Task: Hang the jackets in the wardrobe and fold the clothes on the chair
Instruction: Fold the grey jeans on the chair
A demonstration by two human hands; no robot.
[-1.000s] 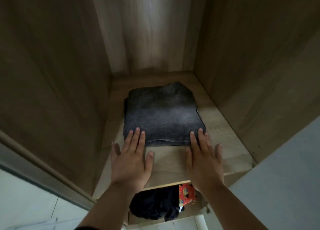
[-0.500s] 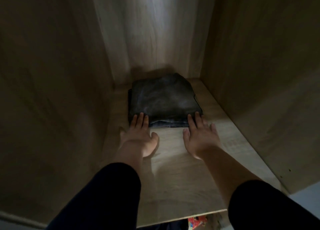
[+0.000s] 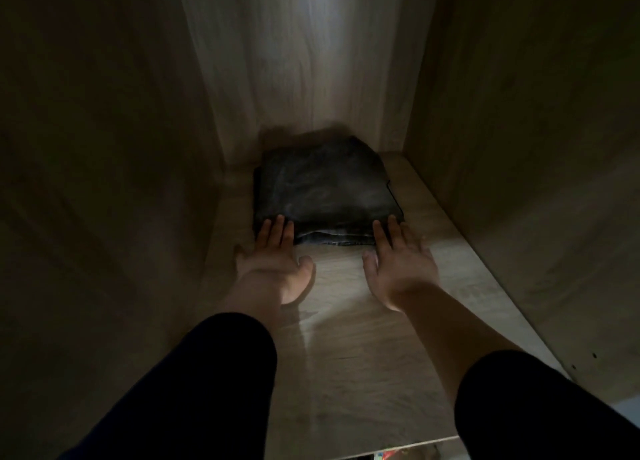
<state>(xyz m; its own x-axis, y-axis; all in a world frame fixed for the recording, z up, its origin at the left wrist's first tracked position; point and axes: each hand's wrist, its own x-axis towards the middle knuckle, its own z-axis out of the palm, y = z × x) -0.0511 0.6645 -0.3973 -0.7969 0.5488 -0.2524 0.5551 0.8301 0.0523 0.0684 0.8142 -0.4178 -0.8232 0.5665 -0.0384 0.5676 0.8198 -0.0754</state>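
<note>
A folded dark grey garment [image 3: 325,189] lies at the back of a wooden wardrobe shelf [image 3: 363,355], close to the rear panel. My left hand [image 3: 275,262] rests flat on the shelf with its fingertips against the garment's front left corner. My right hand [image 3: 401,262] lies flat too, fingers spread, touching the front right corner. Neither hand grips the cloth. Dark sleeves cover both upper arms.
Wardrobe side walls [image 3: 519,147] close in on both sides, and the back panel [image 3: 311,61] stands just behind the garment. A scrap of red and coloured fabric [image 3: 391,454] shows below the shelf's front edge.
The garment has slid from the shelf's middle to the back panel, pushed by both flat hands. My arms have reached deeper in and the view has darkened.
</note>
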